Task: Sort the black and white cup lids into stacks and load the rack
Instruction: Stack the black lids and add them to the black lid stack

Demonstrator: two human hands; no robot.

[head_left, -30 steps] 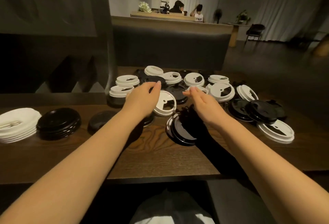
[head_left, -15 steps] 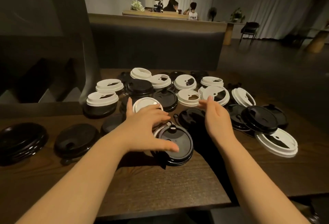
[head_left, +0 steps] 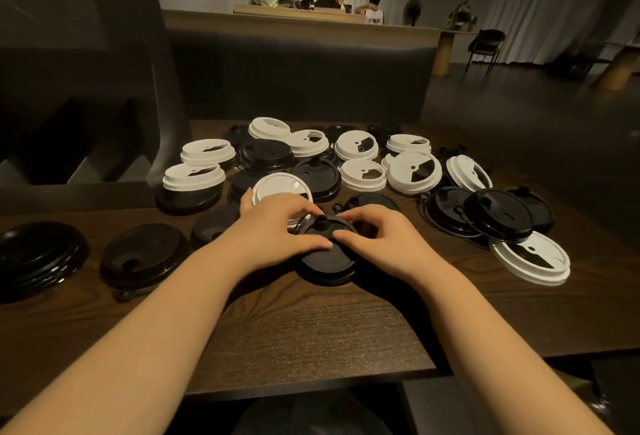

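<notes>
Black and white cup lids lie mixed on a dark wooden table point(head_left: 311, 330). Both hands meet on one black lid point(head_left: 325, 261) with a small knob, near the table's middle. My left hand point(head_left: 277, 230) has its thumb on the lid's top and its fingers curled over the far edge. My right hand point(head_left: 377, 237) pinches the same lid from the right. A tilted white lid point(head_left: 277, 187) sits just behind my left hand, and one fingertip touches its left edge. No rack is in view.
At the far left is a stack of black lids point(head_left: 34, 258), with single black lids point(head_left: 142, 258) beside it. Several white lids point(head_left: 412, 171) crowd the back. Black lids point(head_left: 498, 213) and a white lid point(head_left: 530, 258) lie right. A padded bench back point(head_left: 294, 81) stands behind.
My hands drew back from the far lids and closed together on the black lid. The view shifted right, so the white stack at the far left dropped out.
</notes>
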